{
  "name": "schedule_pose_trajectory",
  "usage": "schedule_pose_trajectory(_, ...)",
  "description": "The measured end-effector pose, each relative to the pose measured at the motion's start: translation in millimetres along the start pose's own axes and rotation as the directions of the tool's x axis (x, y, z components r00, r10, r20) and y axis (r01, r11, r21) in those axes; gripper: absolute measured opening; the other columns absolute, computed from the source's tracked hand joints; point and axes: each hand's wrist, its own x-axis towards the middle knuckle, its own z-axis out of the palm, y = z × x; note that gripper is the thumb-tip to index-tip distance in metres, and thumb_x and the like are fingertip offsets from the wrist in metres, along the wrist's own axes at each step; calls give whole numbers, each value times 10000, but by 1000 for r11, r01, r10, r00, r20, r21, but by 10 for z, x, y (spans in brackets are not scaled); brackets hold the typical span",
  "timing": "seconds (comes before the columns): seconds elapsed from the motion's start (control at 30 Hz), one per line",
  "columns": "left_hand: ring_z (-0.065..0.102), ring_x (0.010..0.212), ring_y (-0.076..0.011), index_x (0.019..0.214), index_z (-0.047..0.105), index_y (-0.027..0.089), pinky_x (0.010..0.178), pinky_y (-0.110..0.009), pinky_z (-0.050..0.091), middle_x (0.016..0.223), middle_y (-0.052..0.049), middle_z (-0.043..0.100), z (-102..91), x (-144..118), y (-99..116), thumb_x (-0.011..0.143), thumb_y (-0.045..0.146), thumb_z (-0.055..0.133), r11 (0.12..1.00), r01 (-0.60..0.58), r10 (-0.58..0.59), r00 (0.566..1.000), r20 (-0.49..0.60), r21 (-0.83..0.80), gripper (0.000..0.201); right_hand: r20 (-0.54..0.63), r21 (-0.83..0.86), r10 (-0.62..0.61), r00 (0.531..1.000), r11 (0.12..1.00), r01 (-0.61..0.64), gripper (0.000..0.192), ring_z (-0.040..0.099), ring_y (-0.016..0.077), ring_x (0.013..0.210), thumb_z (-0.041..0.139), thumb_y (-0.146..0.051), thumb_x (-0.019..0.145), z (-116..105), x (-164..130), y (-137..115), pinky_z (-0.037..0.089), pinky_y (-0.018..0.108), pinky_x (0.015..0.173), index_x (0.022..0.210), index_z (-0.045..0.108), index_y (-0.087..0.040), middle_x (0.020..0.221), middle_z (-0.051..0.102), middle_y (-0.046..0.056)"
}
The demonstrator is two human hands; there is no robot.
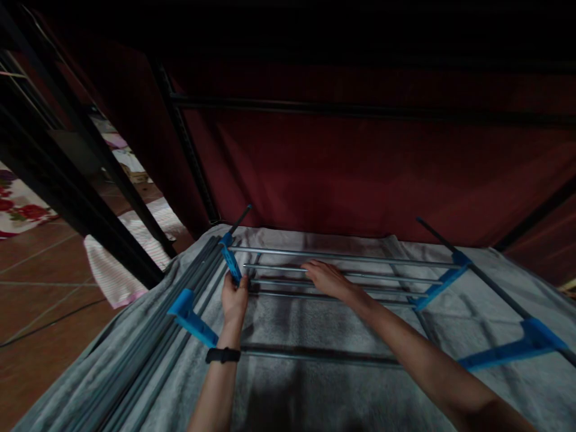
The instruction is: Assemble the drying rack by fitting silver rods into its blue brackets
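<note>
A rack of thin metal rods (360, 258) lies across a grey cloth (315, 390), held between blue plastic connectors. My left hand (234, 298) grips the left blue connector (231, 260) where the rods end; a black band sits on that wrist. My right hand (327, 278) rests palm down on the rods near their middle, fingers spread over them. A matching blue connector (443, 280) holds the rods' right ends.
A bundle of loose grey rods (148, 354) lies along the cloth's left edge with another blue piece (191, 315). A further blue piece (517, 348) sits at the right. Dark red fabric (360, 168) on a black frame (189, 150) closes the back. Tiled floor and a striped cloth (121, 264) lie left.
</note>
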Motion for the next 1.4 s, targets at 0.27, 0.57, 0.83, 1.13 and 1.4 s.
schedule_pose_trajectory(0.27,692,1000,-247,995,691,220,1050,-432,503,1022,-67,741,37,127,64,738,283,704,989,-49,51,999,13,-140,264,-15,-24,-37,999,999,37,334,641,221,1170,385,-172,1078,-120,-130,-90,469,329,979,1308,625,-199,1284,678,109)
schedule_pose_trajectory(0.57,687,937,-246,864,639,228,982,-387,530,911,-55,712,181,94,228,725,215,694,989,-74,59,991,-119,-130,149,-20,-26,-5,1000,1000,5,292,660,239,1189,426,-316,1104,-202,-132,-141,465,331,973,1294,623,-215,1290,707,99)
schedule_pose_trajectory(0.83,584,788,-185,854,637,215,831,-324,494,831,-11,647,250,92,298,646,193,657,965,-23,-5,994,-106,-263,210,38,-68,53,998,996,-51,338,712,263,1125,372,-323,1118,-253,-159,-183,472,317,884,1337,619,-247,1255,743,101)
schedule_pose_trajectory(1.13,527,750,-174,757,574,215,772,-311,467,753,1,593,254,65,439,601,148,597,952,67,-95,992,-80,-299,171,39,-57,11,999,998,-9,286,718,247,1079,394,-312,1115,-289,-189,-193,453,303,833,1273,621,-243,1215,751,89)
schedule_pose_trajectory(1.4,526,739,-199,736,529,239,772,-344,475,720,-10,577,254,81,434,573,170,585,956,82,-104,993,-64,-281,185,24,-53,13,1000,999,-12,263,717,237,1051,408,-313,1113,-281,-196,-196,442,294,815,1246,627,-254,1183,757,74)
